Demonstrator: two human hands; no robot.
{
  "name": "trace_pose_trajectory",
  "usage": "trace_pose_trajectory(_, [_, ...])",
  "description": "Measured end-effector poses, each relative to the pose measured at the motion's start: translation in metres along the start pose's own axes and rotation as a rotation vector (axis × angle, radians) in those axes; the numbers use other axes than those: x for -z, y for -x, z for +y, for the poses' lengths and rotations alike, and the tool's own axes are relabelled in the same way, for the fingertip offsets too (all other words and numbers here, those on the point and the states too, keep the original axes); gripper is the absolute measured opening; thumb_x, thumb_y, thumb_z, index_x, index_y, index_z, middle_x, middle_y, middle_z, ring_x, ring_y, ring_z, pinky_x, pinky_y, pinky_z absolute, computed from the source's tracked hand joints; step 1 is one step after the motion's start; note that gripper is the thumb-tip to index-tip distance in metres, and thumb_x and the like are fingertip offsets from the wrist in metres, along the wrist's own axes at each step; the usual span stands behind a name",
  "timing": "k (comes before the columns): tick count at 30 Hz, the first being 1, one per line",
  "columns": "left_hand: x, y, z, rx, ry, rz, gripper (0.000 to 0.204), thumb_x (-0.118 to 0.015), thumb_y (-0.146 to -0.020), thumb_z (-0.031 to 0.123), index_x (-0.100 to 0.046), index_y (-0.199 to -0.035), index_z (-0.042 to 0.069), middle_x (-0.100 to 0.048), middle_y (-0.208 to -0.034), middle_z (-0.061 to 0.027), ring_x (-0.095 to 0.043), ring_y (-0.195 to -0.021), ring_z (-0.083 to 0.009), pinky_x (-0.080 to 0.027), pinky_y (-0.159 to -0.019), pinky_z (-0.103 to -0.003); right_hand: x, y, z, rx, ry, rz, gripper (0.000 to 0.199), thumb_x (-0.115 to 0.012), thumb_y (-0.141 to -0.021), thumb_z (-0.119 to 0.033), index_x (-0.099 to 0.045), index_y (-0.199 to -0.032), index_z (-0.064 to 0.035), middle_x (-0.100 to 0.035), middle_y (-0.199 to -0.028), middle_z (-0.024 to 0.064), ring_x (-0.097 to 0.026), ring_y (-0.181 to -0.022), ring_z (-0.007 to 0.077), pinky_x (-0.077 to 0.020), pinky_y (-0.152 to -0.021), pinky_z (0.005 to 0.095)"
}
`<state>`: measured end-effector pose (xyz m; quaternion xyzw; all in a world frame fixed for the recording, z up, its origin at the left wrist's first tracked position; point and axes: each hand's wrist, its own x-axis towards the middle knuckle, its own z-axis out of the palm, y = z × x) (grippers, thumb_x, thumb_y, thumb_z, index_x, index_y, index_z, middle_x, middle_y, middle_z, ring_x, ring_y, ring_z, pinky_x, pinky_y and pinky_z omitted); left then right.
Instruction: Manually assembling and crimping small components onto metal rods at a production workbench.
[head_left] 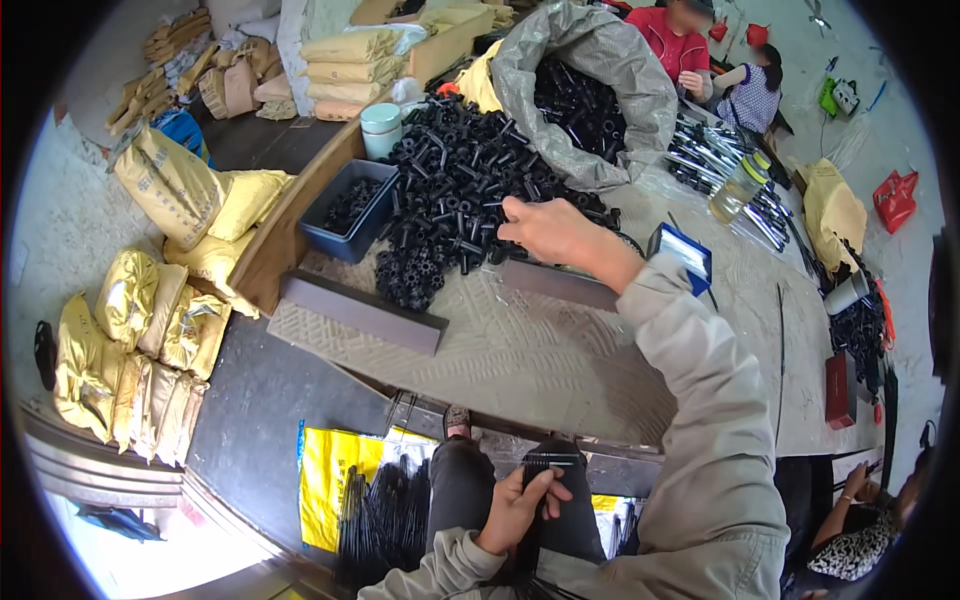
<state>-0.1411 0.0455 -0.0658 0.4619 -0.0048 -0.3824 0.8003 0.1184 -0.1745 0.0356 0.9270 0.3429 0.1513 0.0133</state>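
Note:
My right hand [560, 232] reaches over the table at the near edge of a heap of small black tubular plastic parts [445, 150]. Its fingers are pinched together, and whatever lies between them is too small to make out. Down above my lap, my left hand [522, 508] is closed on a bunch of thin black rods [548, 462], whose ends stick out past the fingers. Under my right forearm lies a long dark bar [560, 284], and a similar bar [362, 312] rests to the left. A small blue box [682, 256] sits beside my right sleeve.
A blue bin [340, 246] and a pale green jar [381, 130] flank the heap. Behind it, a grey woven sack [650, 110] holds more black parts. A bottle [738, 190] stands among metal rods. Black rods [385, 515] lie beside my legs. Other people sit around.

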Motion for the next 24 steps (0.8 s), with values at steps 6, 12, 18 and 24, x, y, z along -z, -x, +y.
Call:
trace_pose_trajectory(6, [-0.013, 0.024, -0.003, -0.051, -0.058, 0.013, 0.024, -0.045, -0.093, 0.017, -0.052, -0.099, -0.005, -0.062, -0.076, -0.0121, -0.053, -0.055, -0.0115, -0.042, -0.049, -0.023, 0.014, 0.022, -0.014, -0.103, 0.254, 0.037, 0.009, -0.059, -0.071, -0.01, -0.055, -0.079, -0.0083, -0.051, -0.074, 0.0073, -0.058, -0.065, 0.0249, -0.0473, -0.053, 0.0348])
trace_pose_trajectory(12, [-0.028, 0.024, -0.005, -0.089, -0.15, -0.005, 0.027, -0.043, -0.093, 0.022, -0.049, -0.101, -0.003, -0.062, -0.076, -0.0136, -0.052, -0.052, -0.0128, -0.041, -0.046, -0.024, 0.067, 0.093, -0.066, -0.443, 0.211, -0.191, 0.013, -0.061, -0.073, -0.009, -0.059, -0.085, -0.0036, -0.061, -0.078, 0.0092, -0.062, -0.071, 0.0176, -0.0486, -0.058, 0.0292])
trace_pose_trajectory(18, [-0.036, 0.034, -0.013, -0.161, 0.037, -0.081, 0.031, -0.028, -0.096, 0.028, -0.037, -0.107, 0.001, -0.061, -0.094, -0.0221, -0.059, -0.059, -0.0196, -0.046, -0.051, -0.026, 0.082, 0.181, -0.18, -0.755, -1.352, 0.213, 0.014, -0.064, -0.076, -0.01, -0.06, -0.087, -0.0022, -0.056, -0.074, -0.0024, -0.046, -0.059, 0.0039, -0.0367, -0.051, 0.0184])
trace_pose_trajectory(24, [-0.054, 0.047, -0.023, -0.156, -0.045, -0.123, 0.029, -0.028, -0.097, 0.028, -0.036, -0.103, 0.002, -0.057, -0.107, -0.0254, -0.064, -0.072, -0.028, -0.052, -0.061, -0.028, 0.062, 0.23, -0.219, -0.734, -1.704, 0.34, 0.03, -0.067, -0.075, -0.014, -0.061, -0.102, -0.0019, -0.059, -0.082, 0.001, -0.047, -0.061, 0.0043, -0.0368, -0.053, 0.018])
